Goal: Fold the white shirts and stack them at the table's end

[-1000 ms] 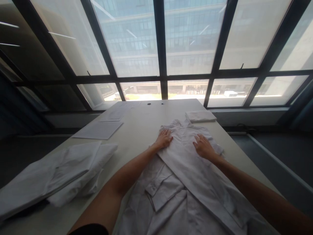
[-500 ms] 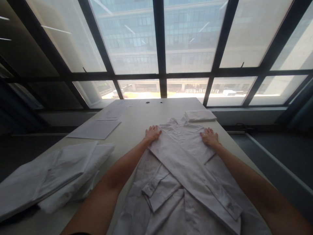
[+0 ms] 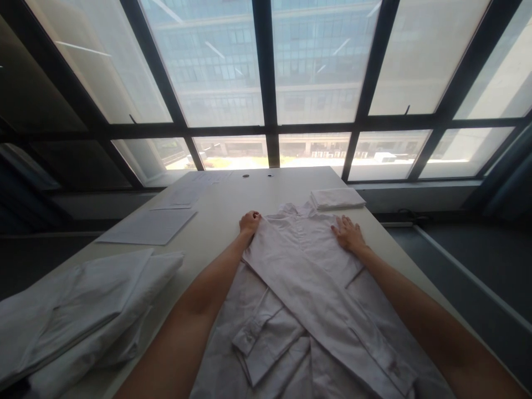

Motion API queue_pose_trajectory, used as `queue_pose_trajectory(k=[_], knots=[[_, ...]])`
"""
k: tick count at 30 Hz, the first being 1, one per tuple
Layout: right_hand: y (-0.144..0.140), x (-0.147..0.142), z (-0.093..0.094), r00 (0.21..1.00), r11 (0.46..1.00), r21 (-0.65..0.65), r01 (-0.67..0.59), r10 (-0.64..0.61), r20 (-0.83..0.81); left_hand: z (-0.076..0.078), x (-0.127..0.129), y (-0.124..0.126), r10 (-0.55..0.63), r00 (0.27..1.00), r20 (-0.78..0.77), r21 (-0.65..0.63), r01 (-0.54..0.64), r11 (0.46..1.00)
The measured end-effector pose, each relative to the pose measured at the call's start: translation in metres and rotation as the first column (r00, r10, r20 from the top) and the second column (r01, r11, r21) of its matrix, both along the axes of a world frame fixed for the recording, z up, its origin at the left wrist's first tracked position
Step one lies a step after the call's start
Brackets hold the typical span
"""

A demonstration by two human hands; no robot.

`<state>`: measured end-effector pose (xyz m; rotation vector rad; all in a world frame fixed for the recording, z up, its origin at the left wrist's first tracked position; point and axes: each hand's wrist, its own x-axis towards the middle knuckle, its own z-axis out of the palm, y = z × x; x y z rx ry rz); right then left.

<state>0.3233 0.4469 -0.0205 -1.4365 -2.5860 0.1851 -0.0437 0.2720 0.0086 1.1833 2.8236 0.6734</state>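
A white long-sleeved shirt (image 3: 295,266) lies front up before me, its collar pointing away and both sleeves folded across the body. My left hand (image 3: 250,223) is closed on the shirt's left shoulder edge, fingers curled over the cloth. On the other shoulder my right hand (image 3: 348,234) rests flat with its fingers spread. The shirt's lower part runs out of view at the bottom.
The white table (image 3: 224,202) bears a folded white cloth (image 3: 337,198) just beyond the collar. Paper sheets (image 3: 145,226) lie at the far left. A pile of folded white garments (image 3: 83,305) stands near left. Windows rise behind the table.
My left hand has gone from lying flat to gripping the shirt's shoulder and draws it slightly left. My right hand stays spread on the cloth. The view has shifted slightly.
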Motion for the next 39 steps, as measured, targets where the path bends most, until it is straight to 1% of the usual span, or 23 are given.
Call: queue_pose_trajectory(k=[2,4,7,11,13,16,17,18,19,20,21,22,23,24,26,28,31,32,33,35,36,37,39], knots=[[0.0,0.0,-0.002,0.995,0.995,0.013,0.094,-0.094,-0.021,0.003,-0.003,0.003,0.013,0.999,0.038,-0.019,-0.012,1.0],[0.001,-0.001,-0.002,0.991,0.991,-0.008,0.134,-0.134,-0.006,0.005,-0.003,0.004,0.025,0.998,0.06,-0.032,-0.023,0.999],[0.004,-0.002,-0.002,0.995,0.995,-0.045,0.094,-0.092,0.037,0.006,-0.002,0.0,0.064,0.995,0.071,-0.024,-0.062,0.998],[0.005,-0.012,0.001,0.999,0.999,-0.034,-0.021,0.022,0.033,0.009,-0.008,-0.014,0.116,0.991,0.059,-0.004,-0.116,0.993],[0.004,-0.023,0.005,0.999,0.999,0.0,-0.04,0.04,0.0,0.015,-0.012,-0.021,0.125,0.991,0.053,-0.015,-0.124,0.992],[-0.003,-0.042,0.012,0.995,0.991,0.133,0.0,0.014,-0.101,0.026,-0.006,-0.029,0.135,0.991,0.018,-0.017,-0.134,0.991],[-0.008,-0.048,0.015,0.991,0.983,0.182,0.007,0.018,-0.136,0.028,0.002,-0.033,0.109,0.994,-0.022,-0.008,-0.109,0.994],[-0.014,-0.053,0.017,0.986,0.976,0.219,0.005,0.031,-0.162,0.027,0.013,-0.037,0.048,0.996,-0.075,-0.003,-0.049,0.999],[-0.021,-0.056,0.018,0.983,0.972,0.237,-0.005,0.049,-0.179,0.024,0.027,-0.042,-0.038,0.99,-0.134,-0.01,0.037,0.999],[-0.029,-0.058,0.019,0.98,0.971,0.237,-0.024,0.07,-0.187,0.019,0.042,-0.049,-0.162,0.968,-0.191,-0.04,0.158,0.987],[-0.038,-0.059,0.018,0.977,0.974,0.221,-0.054,0.097,-0.188,0.013,0.058,-0.058,-0.287,0.935,-0.208,-0.089,0.274,0.958],[-0.047,-0.058,0.016,0.974,0.977,0.193,-0.095,0.131,-0.183,0.005,0.073,-0.067,-0.365,0.91,-0.196,-0.142,0.342,0.929],[-0.055,-0.056,0.014,0.969,0.976,0.157,-0.15,0.177,-0.174,-0.002,0.085,-0.077,-0.408,0.897,-0.172,-0.191,0.376,0.907],[-0.062,-0.053,0.011,0.959,0.97,0.118,-0.214,0.231,-0.161,-0.008,0.094,-0.086,-0.426,0.891,-0.157,-0.222,0.389,0.894],[-0.071,-0.046,0.006,0.932,0.943,0.044,-0.33,0.333,-0.144,-0.016,0.102,-0.104,-0.428,0.893,-0.138,-0.263,0.384,0.885],[-0.072,-0.038,0.005,0.897,0.913,0.005,-0.407,0.401,-0.186,-0.016,0.098,-0.117,-0.412,0.901,-0.14,-0.287,0.361,0.887],[-0.062,-0.02,0.013,0.836,0.882,0.039,-0.469,0.458,-0.303,-0.009,0.084,-0.128,-0.4,0.906,-0.138,-0.324,0.341,0.883],[-0.057,-0.011,0.017,0.825,0.89,0.072,-0.45,0.446,-0.347,-0.006,0.08,-0.13,-0.402,0.906,-0.13,-0.336,0.341,0.878],[-0.051,0.0,0.019,0.829,0.914,0.104,-0.392,0.4,-0.391,-0.004,0.078,-0.131,-0.402,0.909,-0.113,-0.354,0.341,0.871],[-0.039,0.026,0.02,0.846,0.974,0.126,-0.19,0.227,-0.482,0.001,0.079,-0.129,-0.378,0.923,-0.078,-0.39,0.321,0.863],[-0.034,0.04,0.018,0.853,0.991,0.097,-0.09,0.128,-0.506,0.004,0.083,-0.124,-0.365,0.928,-0.074,-0.398,0.308,0.864],[-0.03,0.053,0.015,0.862,0.999,0.047,-0.025,0.046,-0.505,0.006,0.09,-0.117,-0.366,0.927,-0.081,-0.39,0.309,0.868],[-0.026,0.073,0.008,0.891,0.996,-0.083,0.019,-0.055,-0.45,0.011,0.111,-0.092,-0.426,0.899,-0.099,-0.316,0.377,0.87]])
